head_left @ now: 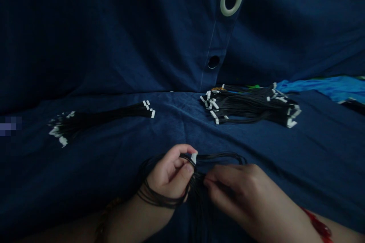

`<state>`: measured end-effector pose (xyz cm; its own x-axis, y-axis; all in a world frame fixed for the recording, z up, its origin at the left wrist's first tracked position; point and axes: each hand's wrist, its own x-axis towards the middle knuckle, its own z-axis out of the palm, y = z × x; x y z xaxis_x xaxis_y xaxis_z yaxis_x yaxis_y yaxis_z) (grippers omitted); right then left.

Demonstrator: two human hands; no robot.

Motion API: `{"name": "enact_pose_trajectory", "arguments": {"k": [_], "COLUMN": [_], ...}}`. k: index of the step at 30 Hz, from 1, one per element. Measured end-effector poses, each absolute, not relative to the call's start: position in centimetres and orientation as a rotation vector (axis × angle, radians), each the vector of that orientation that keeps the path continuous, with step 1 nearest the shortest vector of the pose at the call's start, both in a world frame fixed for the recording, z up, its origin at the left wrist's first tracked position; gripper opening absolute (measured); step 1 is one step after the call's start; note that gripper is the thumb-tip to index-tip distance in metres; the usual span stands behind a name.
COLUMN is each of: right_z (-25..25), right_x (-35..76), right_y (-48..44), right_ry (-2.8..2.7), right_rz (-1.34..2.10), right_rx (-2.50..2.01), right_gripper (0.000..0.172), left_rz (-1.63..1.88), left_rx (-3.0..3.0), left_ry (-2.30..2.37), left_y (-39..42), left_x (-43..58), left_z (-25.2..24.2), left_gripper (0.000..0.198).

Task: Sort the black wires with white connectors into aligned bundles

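Between the thumb and index finger of my left hand (168, 176) is a small white connector (194, 158), pinched near its end. Black wires (164, 202) loop around that hand, and more strands hang below its fingertips. A wire loop (225, 154) runs from the connector toward the right. Just right of the connector, my right hand (236, 186) is closed in a pinch beside the hanging wires. Whatever lies between its fingertips is too dark and small to make out.
A bundle of black wires with white ends (108, 117) lies on the dark blue cloth (171, 133) at left. A thicker similar pile (251, 104) lies at back right. Beyond it is bright blue material (319, 87). A blue curtain with a ring eyelet (222, 2) rises behind.
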<state>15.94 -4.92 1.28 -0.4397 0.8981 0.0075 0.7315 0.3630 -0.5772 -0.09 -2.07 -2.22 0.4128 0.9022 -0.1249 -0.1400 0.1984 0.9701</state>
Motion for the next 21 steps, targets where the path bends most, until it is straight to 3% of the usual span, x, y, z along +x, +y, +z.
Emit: {"name": "enact_pose_trajectory", "arguments": {"k": [2,6,8,10,13,18,21], "right_z": [1.1,0.7,0.8,1.1,2.0,3.9,4.8], "right_x": [15.9,15.9,16.2,16.8,18.2,20.4,21.7], "right_y": [-4.8,-4.1,-3.6,-3.1,-2.6,-2.7,-2.4], "right_ry": [-2.2,-1.729,-1.555,-1.33,-1.001,-1.174,-1.502], "right_rz": [0.857,1.526,1.733,1.96,2.222,1.952,1.32], "right_rx": [-1.446,-1.397,-1.357,-1.2,-0.849,-0.761,-0.891], "right_gripper": [0.018,0.007,0.013,0.019,0.009,0.004,0.013], "left_rz": [0.875,0.896,0.902,0.907,0.937,0.955,0.938], "left_rx": [1.121,1.076,1.054,1.042,1.008,0.974,0.989], "left_ry": [0.862,0.889,0.896,0.901,0.903,0.904,0.912], "left_y": [-2.1,-2.0,-2.0,-2.0,-1.9,-1.7,-1.7], "left_x": [0.0,0.2,0.2,0.2,0.1,0.1,0.1], "left_z": [-2.1,-2.1,-2.2,-2.4,-2.8,-3.1,-3.0], "left_gripper": [0.027,0.032,0.032,0.032,0.032,0.032,0.034]}}
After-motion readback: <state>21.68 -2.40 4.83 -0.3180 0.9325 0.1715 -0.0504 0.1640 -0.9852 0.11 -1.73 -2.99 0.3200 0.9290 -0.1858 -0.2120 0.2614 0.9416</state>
